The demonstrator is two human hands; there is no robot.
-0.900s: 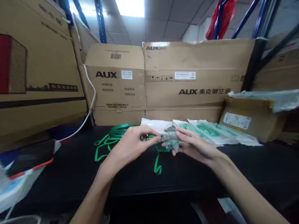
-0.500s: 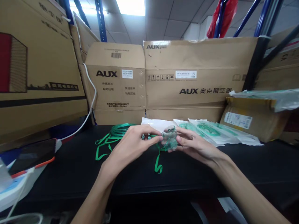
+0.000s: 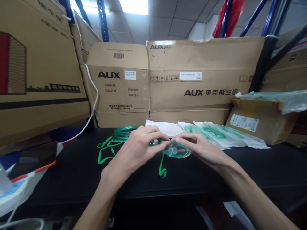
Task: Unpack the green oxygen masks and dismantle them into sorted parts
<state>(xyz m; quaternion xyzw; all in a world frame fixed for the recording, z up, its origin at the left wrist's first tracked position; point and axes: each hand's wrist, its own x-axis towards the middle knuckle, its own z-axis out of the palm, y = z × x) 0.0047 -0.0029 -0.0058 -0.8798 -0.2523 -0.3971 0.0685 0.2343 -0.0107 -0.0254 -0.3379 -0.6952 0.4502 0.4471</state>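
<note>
Between my two hands is a clear green oxygen mask (image 3: 179, 151), tipped so that its open rim side shows toward me. My left hand (image 3: 146, 142) pinches it at its left edge, thumb and fingers together. At its far right edge my right hand (image 3: 195, 144) grips it between thumb and fingers. A green elastic strap (image 3: 162, 167) hangs below the mask onto the black table. Left of my left hand lie a coil of green tubing (image 3: 123, 132) and a looped green strap (image 3: 105, 153). My fingers hide part of the mask.
Behind my hands are a white packet (image 3: 165, 127) and several bagged green mask sets (image 3: 213, 131). Cardboard boxes (image 3: 192, 83) wall the back, and a smaller box (image 3: 254, 119) stands right. A phone (image 3: 35, 158) with a white cable lies at the left on the black table (image 3: 139, 185).
The mask has been turned over between my hands, from upright to lying tilted with its wide opening showing. My right hand has shifted its grip to the far right edge.
</note>
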